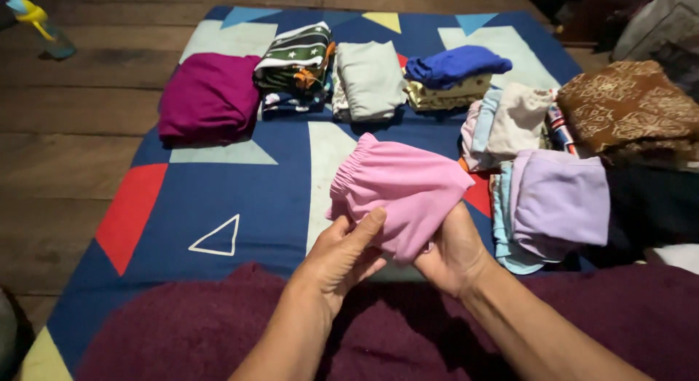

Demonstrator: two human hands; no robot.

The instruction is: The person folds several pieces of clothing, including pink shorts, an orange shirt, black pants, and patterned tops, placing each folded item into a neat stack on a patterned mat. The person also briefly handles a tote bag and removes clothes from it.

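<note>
Hands: left hand (342, 253) and right hand (451, 253) both closed on pink folded garment (400, 188), above blue patterned mat (240, 184).

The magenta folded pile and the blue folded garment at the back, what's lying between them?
In the head view, between the magenta pile and the blue garment lie a green striped stack and a pale grey-green folded cloth.

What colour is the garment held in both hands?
Pink garment, seen in the head view.
</note>
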